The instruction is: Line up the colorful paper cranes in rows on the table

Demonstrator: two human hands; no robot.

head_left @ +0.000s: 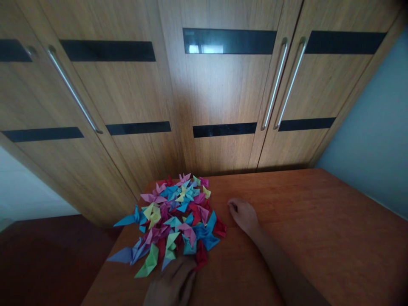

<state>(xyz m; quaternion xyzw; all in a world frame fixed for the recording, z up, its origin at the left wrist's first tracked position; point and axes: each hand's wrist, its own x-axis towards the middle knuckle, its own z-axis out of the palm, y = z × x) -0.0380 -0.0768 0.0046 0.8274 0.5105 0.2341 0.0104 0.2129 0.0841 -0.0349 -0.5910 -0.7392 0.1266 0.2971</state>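
A heap of folded paper cranes (pixel 178 212) in pink, blue, red, green, yellow and purple lies on the left part of the wooden table (pixel 287 238). At the near edge of the heap is my left hand (pixel 172 280), dim and slightly blurred. Its fingers reach forward beside a red crane (pixel 200 255) and a green one (pixel 171 246), with the thumb apart; I see nothing held in it. To the right of the heap, my right hand (pixel 245 214) rests on the tabletop with its fingers curled in. No paper shows in it, and it is apart from the cranes.
Behind the table stands a wooden wardrobe (pixel 223 93) with dark strips and long metal handles (pixel 276 85). A pale blue wall (pixel 372 131) borders the table on the right. Some cranes, such as a purple one (pixel 127 255), lie close to the table's left edge, above a dark floor (pixel 47 263).
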